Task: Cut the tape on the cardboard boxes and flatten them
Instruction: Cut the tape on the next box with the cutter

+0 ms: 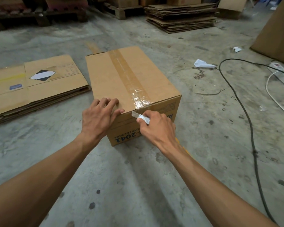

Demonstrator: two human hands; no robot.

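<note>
flattened cartons [34,86] beside box [115,76]

Stained concrete floor [138,185]; wooden pallets [121,11] behind, possibly loaded.

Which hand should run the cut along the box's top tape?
Right. The right hand already holds the blade at the near end of the tape, while the left hand lies flat on the box, steadying it.

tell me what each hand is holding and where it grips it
The right hand grips a small blade by its paper-wrapped back end, tip at the taped box edge. The left hand holds nothing; it presses flat on the box top.
</note>
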